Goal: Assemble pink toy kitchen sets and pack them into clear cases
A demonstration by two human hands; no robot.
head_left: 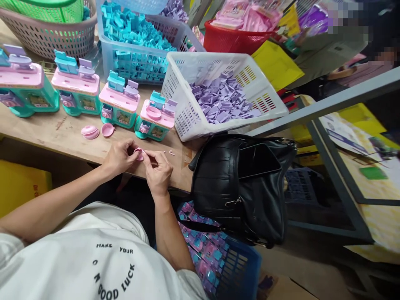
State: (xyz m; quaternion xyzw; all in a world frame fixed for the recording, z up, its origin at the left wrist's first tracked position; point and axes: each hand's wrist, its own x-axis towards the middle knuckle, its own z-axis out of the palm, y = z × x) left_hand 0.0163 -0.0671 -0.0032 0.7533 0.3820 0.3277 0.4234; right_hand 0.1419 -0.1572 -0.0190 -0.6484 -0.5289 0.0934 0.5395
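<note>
Head view: we record both hands at the near edge of the worktop [75, 146], in front of the rightmost toy unit [156, 118]. Our left hand [120, 156] pinches a small pink piece [139, 154] between thumb and fingertips; our right hand [158, 170] grips the same piece from the other side, thumb and index finger nearly closed, the other fingers curled. Fingertips partly cover the piece, so we cannot tell its full shape. Just right of it, on the worktop, lie tiny pink bits [171, 153]. Left of our hands we note a ribbed pink shell [90, 132] and, just beside it, a pink round cup [108, 130]. Four pink-and-teal units, the rightmost included, stand upright in a row toward the left edge; the rightmost bears a pink ring part [153, 113] on top. Beside it sits a white basket [187, 121] of purple pieces [218, 100]; behind the row, a blue basket [134, 46] of teal pieces [137, 33]. At the worktop's right end we log a black bag [215, 179] with a phone [258, 160] on it.
</note>
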